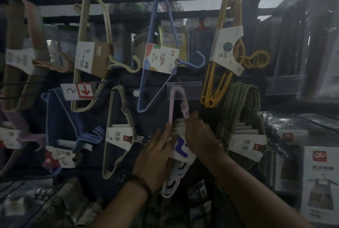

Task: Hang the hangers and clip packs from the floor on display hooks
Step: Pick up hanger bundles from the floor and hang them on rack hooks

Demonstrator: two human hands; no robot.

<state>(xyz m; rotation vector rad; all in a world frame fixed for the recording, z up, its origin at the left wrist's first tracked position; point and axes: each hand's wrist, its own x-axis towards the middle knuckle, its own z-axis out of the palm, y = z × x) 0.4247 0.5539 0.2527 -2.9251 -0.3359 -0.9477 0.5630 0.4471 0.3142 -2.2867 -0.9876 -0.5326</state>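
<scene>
Most of the wall looks stocked already. From the left, a cream hanger pack with a kraft card sleeve and a blue wire-thin pack hang on hooks, then a pale metal-hooked pack and a slim blue triangular pack. At the centre the left hand lays its nearly straight fingers against the lilac hanger pack, a smooth plastic bundle in a white paper band. Its top loop sits at the hook behind a clear tag holder. The right hand pinches its curled hook end, so this hanging seems nearly finished. To the right hang glossy yellow hangers and an olive pack. The floor is out of view, so what is left cannot be judged.
</scene>
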